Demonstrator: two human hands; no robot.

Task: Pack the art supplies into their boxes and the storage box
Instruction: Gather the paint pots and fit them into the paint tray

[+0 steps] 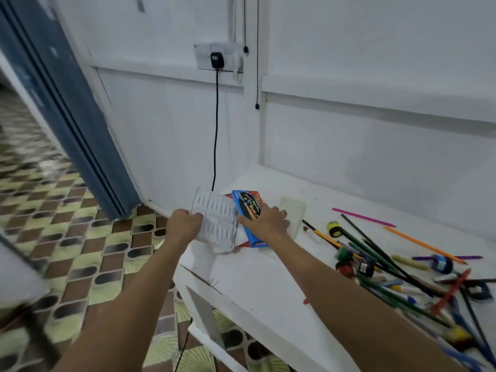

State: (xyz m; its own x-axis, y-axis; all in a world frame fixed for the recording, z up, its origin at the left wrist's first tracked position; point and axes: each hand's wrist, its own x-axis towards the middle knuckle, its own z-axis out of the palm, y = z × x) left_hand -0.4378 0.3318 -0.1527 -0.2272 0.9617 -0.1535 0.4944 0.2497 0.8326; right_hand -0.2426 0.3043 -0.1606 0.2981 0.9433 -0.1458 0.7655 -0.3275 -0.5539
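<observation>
Left hand point(185, 224) grips white ribbed tray point(216, 221) at table's point(257, 280) left end; right hand point(264, 221), fingers flat, presses blue box point(248, 210). Advice: pin box firmly, slide tray in level.

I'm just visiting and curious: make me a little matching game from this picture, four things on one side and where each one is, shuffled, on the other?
Things:
1. white plastic insert tray
2. blue box
3. black charger plug
4. pile of pencils and brushes

Places:
A. in the wall socket
B. under the right hand, on the white table
C. loose on the right part of the table
D. gripped by the left hand at the table's left edge

Pairs: 1-D, 2-B, 3-A, 4-C
</observation>
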